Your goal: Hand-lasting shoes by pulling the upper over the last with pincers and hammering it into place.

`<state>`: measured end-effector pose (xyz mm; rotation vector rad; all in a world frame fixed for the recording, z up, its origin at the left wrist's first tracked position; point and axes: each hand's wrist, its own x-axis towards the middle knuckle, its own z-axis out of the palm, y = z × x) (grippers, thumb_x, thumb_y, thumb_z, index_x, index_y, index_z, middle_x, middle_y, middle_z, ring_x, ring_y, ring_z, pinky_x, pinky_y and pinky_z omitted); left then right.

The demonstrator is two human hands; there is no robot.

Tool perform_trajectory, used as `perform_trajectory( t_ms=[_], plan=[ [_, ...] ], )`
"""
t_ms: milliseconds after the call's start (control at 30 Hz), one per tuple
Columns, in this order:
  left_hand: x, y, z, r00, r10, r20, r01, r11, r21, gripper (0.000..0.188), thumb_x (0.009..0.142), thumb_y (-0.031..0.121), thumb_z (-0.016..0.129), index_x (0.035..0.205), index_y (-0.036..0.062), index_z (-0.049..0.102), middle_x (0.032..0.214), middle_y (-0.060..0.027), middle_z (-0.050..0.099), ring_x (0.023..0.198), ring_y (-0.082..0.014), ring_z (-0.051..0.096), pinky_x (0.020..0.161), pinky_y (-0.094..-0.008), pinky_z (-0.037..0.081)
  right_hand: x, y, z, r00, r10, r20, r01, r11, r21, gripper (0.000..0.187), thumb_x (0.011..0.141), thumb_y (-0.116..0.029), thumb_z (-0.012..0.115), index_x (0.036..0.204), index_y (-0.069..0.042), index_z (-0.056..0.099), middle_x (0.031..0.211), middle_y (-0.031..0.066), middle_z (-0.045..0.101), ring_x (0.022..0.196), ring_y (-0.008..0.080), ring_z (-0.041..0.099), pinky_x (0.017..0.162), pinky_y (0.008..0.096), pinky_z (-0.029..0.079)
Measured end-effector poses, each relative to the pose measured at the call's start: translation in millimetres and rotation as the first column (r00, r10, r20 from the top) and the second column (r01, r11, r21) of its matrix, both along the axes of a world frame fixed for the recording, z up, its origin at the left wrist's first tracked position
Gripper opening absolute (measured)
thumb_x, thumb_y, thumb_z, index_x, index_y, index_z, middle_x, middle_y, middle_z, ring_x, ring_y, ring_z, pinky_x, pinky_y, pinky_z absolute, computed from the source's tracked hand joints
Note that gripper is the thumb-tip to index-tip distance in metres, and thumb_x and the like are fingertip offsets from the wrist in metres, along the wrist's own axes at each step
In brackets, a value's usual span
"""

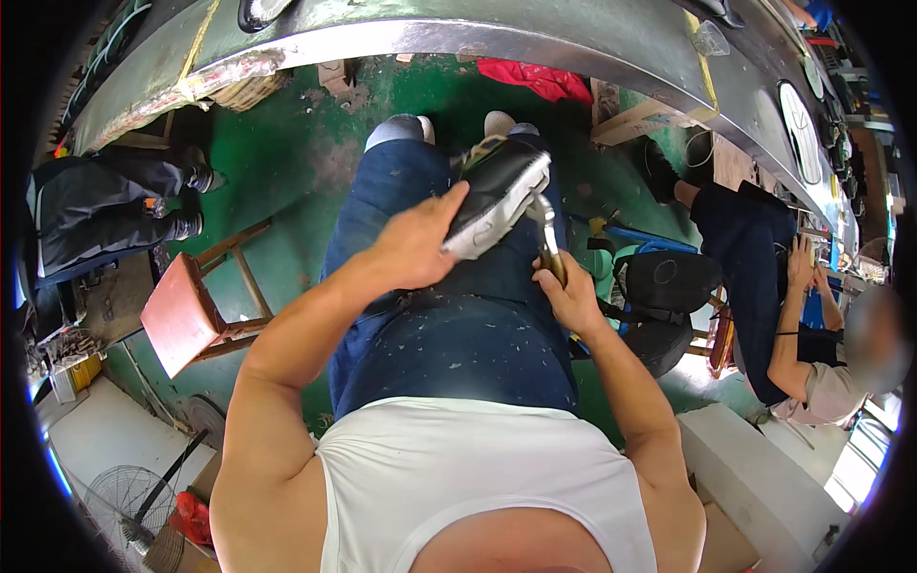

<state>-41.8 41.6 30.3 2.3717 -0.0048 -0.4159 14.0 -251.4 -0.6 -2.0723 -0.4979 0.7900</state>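
A black shoe (495,191) with a white sole lies tilted over my thighs, its sole edge facing right. My left hand (420,239) grips it from the left, thumb and fingers spread along its side. In my right hand (573,294) is a metal hand tool (546,224) with a curved silver head and a brass-coloured grip. Its head touches or nearly touches the sole's right edge; whether it is pincers or a hammer I cannot make out. My fingers are wrapped around the grip.
A metal-edged workbench (401,33) runs across the front. To the left stands a stool (181,315) with a reddish seat. A black padded seat (669,282) is by my right side, and a co-worker (812,334) sits beyond it. A red cloth (535,79) lies under the bench.
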Motion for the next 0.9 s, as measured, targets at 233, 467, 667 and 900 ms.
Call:
perform_trajectory(
  t_ms=[233,467,667,900],
  plan=[
    [58,10,76,0.845,0.301,0.441,-0.020,0.843,-0.537,0.056,0.075,0.000,0.082,0.122,0.0026,0.052,0.103,-0.0100,0.069,0.096,-0.0186,0.067,0.089,-0.0335,0.054,-17,-11,-22,0.950,-0.300,-0.090,0.313,0.921,0.233,0.025,0.097,-0.020,0.058,0.111,0.000,0.058,0.092,0.0092,0.068,0.087,0.0176,0.066,0.082,0.0312,0.051],
    [91,-11,-39,0.977,0.211,-0.037,-0.208,0.895,-0.395,0.056,0.077,0.033,0.080,0.117,-0.0033,0.065,0.103,-0.0184,0.071,0.091,-0.0279,0.069,0.085,-0.0368,0.053,0,-16,17,0.986,-0.126,-0.107,0.130,0.991,0.035,0.026,0.097,-0.016,0.058,0.115,0.003,0.058,0.091,0.0112,0.068,0.085,0.0189,0.066,0.080,0.0325,0.051],
    [19,-29,-43,0.908,0.280,0.312,-0.230,0.955,-0.188,0.024,0.091,0.016,0.059,0.106,-0.0010,0.068,0.087,-0.0227,0.068,0.084,-0.0419,0.066,0.075,-0.0498,0.053,21,-3,44,0.981,0.186,0.047,-0.182,0.980,-0.076,0.049,0.092,-0.015,0.062,0.135,0.006,0.051,0.114,0.0275,0.064,0.105,0.0447,0.062,0.093,0.0428,0.049],
    [17,-44,-18,0.945,0.160,0.284,-0.173,0.985,0.019,0.026,0.094,0.020,0.057,0.103,-0.0018,0.067,0.086,-0.0212,0.069,0.078,-0.0399,0.067,0.072,-0.0485,0.054,62,35,91,0.844,0.487,0.223,-0.404,0.853,-0.332,0.039,0.093,-0.016,0.061,0.119,0.012,0.053,0.104,0.0323,0.063,0.101,0.0459,0.063,0.088,0.0489,0.049]
  ],
)
